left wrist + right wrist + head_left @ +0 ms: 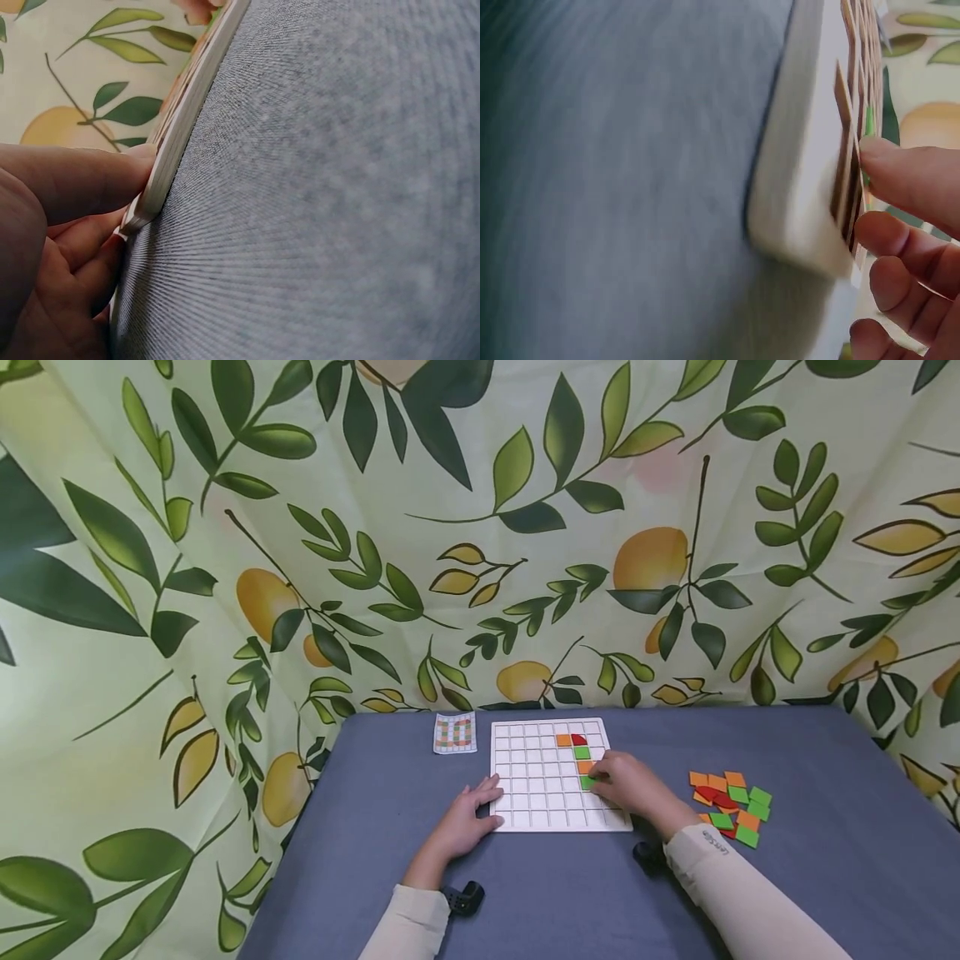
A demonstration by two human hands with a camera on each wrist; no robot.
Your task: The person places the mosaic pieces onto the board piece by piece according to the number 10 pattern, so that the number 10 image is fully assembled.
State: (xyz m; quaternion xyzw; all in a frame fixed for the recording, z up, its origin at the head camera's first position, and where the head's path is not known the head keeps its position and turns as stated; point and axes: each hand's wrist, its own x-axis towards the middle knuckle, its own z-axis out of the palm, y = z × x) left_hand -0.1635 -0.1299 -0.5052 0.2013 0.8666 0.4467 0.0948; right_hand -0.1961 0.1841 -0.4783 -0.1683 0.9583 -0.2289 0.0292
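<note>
A white grid board (532, 814) lies on the table with a few coloured tiles in its upper right cells. My left hand (467, 821) rests at the board's left edge, fingers spread, thumb near the front corner; the left wrist view shows the thumb (97, 180) against the board's edge (176, 150). Over the right side of the board, my right hand (626, 782) holds a green square tile (587, 783) by the fingertips at a cell. Just above it are an orange tile (583, 767), a green tile (582, 752), a red rounded tile (578, 739) and another orange tile (563, 741).
Loose orange, green and red tiles (738, 795) lie in a pile right of the board. A small card with a coloured grid pattern (454, 732) lies beyond its left corner. Leaf-patterned cloth (465, 635) hangs behind the blue-grey table (570, 893).
</note>
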